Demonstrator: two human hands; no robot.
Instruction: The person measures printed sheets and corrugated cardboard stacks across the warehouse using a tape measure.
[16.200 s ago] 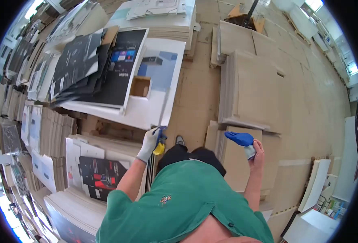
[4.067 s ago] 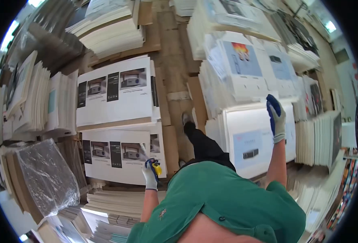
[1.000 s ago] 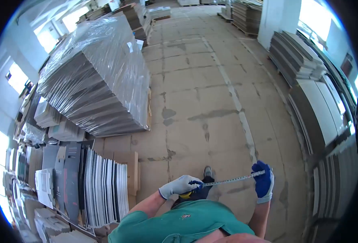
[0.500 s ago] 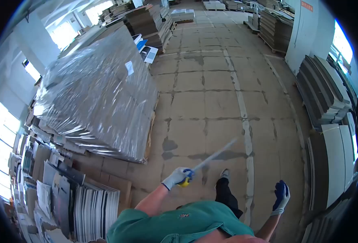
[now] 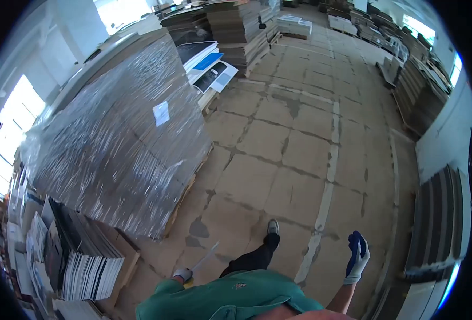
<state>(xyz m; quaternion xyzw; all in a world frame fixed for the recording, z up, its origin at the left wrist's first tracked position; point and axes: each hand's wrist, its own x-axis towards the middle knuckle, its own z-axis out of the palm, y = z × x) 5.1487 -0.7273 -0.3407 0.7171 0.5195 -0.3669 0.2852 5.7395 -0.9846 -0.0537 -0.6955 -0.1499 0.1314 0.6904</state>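
Observation:
My left hand (image 5: 183,274), in a white glove with blue on it, is low beside my hip and closed. It grips a long, thin, pale strip (image 5: 206,254) with a yellow part at the hand; its exact kind is unclear. The strip points forward and to the right over the floor. My right hand (image 5: 357,256), in a white glove with a blue palm, is held out at my right side. Its fingers are loosely bent, and nothing shows in them. Ahead on the left stands a pallet load wrapped in clear film (image 5: 124,144), with a white label (image 5: 161,113).
Upright boards (image 5: 94,276) stand in a stack at the lower left. Printed sheets (image 5: 214,74) lie beyond the wrapped load, near tall board stacks (image 5: 230,32). More boards (image 5: 436,218) lean along the right side. A pale line (image 5: 326,200) runs along the tiled floor (image 5: 252,176).
I have stepped forward and the view has turned left, so the wrapped load looks nearer. My left hand has dropped back toward my body with the strip. My right hand stays out at the side.

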